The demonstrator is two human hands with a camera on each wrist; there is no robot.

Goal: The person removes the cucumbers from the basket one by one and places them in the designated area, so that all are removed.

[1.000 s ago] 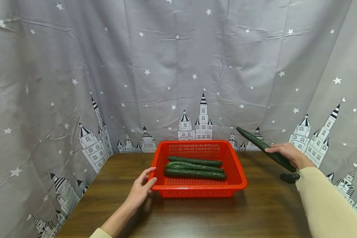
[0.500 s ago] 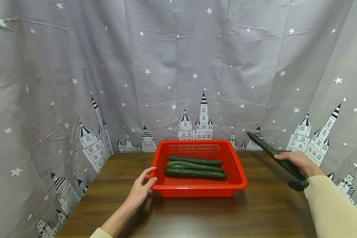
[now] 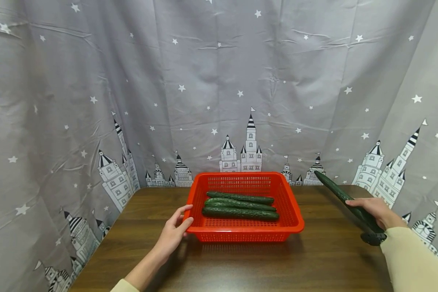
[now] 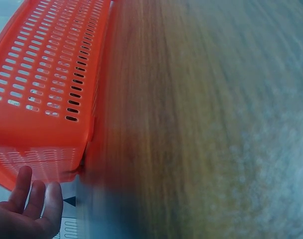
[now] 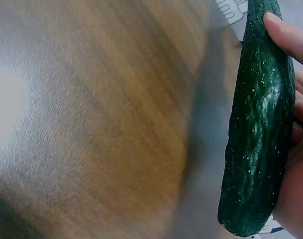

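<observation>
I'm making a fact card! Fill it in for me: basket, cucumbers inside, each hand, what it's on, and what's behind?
Basket: red basket with holes in its sides
Inside: three green cucumbers, lying lengthwise side by side
Left hand: touching the rim at the basket's left end
Right hand: holding a fourth cucumber, outside the basket on its right
Underneath: brown wooden-looking table
Behind: gray curtain with white stars and black-and-white castles
</observation>
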